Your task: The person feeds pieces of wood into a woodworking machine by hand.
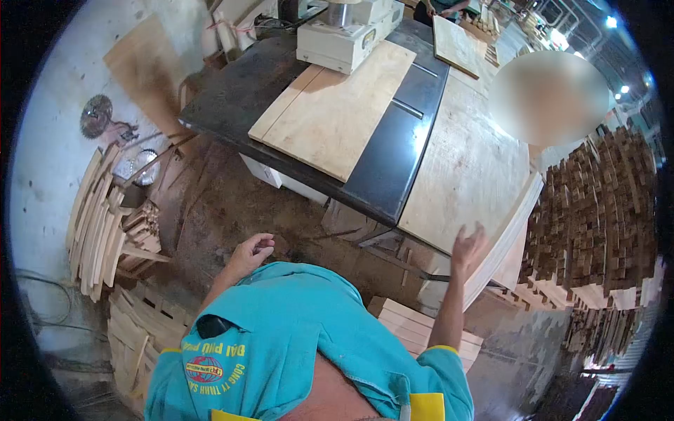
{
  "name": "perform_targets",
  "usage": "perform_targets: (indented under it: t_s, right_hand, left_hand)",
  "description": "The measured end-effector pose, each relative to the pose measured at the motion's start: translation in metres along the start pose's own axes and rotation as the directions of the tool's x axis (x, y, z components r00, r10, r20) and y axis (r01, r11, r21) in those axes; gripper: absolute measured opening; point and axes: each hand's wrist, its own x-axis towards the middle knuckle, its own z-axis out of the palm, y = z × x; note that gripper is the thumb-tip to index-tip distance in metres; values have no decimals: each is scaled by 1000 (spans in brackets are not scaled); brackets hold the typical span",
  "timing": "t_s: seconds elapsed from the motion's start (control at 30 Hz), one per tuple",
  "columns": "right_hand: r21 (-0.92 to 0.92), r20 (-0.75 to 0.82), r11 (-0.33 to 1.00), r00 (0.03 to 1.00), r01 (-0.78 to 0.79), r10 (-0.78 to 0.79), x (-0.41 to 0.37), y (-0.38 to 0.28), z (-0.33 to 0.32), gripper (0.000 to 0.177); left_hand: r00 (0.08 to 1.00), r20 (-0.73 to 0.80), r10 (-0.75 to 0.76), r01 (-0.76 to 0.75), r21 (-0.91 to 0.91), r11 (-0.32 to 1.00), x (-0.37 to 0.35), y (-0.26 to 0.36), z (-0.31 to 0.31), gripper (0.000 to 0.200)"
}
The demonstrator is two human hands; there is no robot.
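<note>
My left hand (254, 253) hangs over the floor in front of my body, its fingers loosely bent and nothing in them. Over the near edge of the plywood side table (456, 161), my right hand (469, 249) has its fingers spread, slightly smeared by motion. Just beside it, long pale wooden strips (509, 235) lie along the table's right edge. Ahead of me a wide wooden panel (330, 116) rests on the black machine table (379, 165), its far end close to the white machine head (340, 42).
A person (547, 98) stands across the side table, another person's hands (446, 10) show at the far end. Stacked wood blocks (597, 210) rise at right. Curved wooden pieces (95, 224) and saw blades (96, 116) are at left. Boards (414, 319) lie below my right arm.
</note>
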Motion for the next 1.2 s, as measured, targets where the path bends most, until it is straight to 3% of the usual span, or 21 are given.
perform_targets:
  t_s: [0.07, 0.1, 0.23, 0.3, 0.37, 0.5, 0.63, 0.67, 0.7, 0.73, 0.87, 0.97, 1.03, 1.2]
  right_hand:
    - [355, 38, 935, 999, 12, -27, -26, -29, 15, 44]
    - [370, 112, 928, 994, -47, 5, -44, -79, 6, 40]
    - [495, 355, 844, 935, -205, 20, -84, -163, 23, 29]
    - [474, 383, 871, 921, -129, -72, -99, -195, 32, 30]
    - [519, 495, 822, 866, -234, -66, -108, -226, 38, 35]
    - [493, 540, 819, 841, -295, -22, -124, -264, 60, 39]
    - [355, 562, 877, 823, -324, 77, -141, -277, 86, 48]
    - [457, 734, 616, 663, -642, 148, -145, -280, 90, 47]
    - [428, 876, 257, 467, -867, 118, -149, -281, 93, 46]
    - [366, 921, 151, 380, -918, 83, -151, -280, 95, 40]
    - [339, 931, 131, 352, -932, 96, -170, -284, 107, 37]
    - [339, 913, 109, 354, -935, 203, -186, -305, 94, 46]
    - [355, 926, 105, 365, -929, 99, -198, -303, 86, 42]
    - [360, 915, 171, 383, -917, 128, -229, -299, 62, 37]
  left_hand:
    - [1000, 10, 13, -13, 21, 1000, -1, -3, -8, 36]
    - [1000, 17, 15, -15, 31, 999, -2, -1, -12, 36]
    - [999, 18, 38, -39, 58, 998, -4, -8, -33, 37]
    - [998, 16, 68, -69, 60, 996, -5, -15, -46, 36]
    - [995, 28, 93, -95, 64, 993, -9, -22, -58, 36]
    - [993, -15, 115, -114, 31, 993, -14, -38, -81, 35]
    - [988, -67, 138, -138, -6, 990, -18, -50, -104, 34]
    - [988, -63, 142, -143, -9, 990, -18, -52, -110, 34]
    - [983, -89, 160, -161, 1, 987, -17, -54, -115, 34]
    - [977, -117, 177, -177, 10, 984, -16, -56, -121, 35]
    - [944, -209, 254, -242, 82, 967, -7, -50, -143, 34]
    - [929, -244, 277, -252, 126, 959, 15, -57, -158, 36]
    - [922, -255, 291, -261, 145, 954, 31, -57, -162, 38]
    - [909, -280, 310, -240, 257, 936, 87, -93, -178, 45]
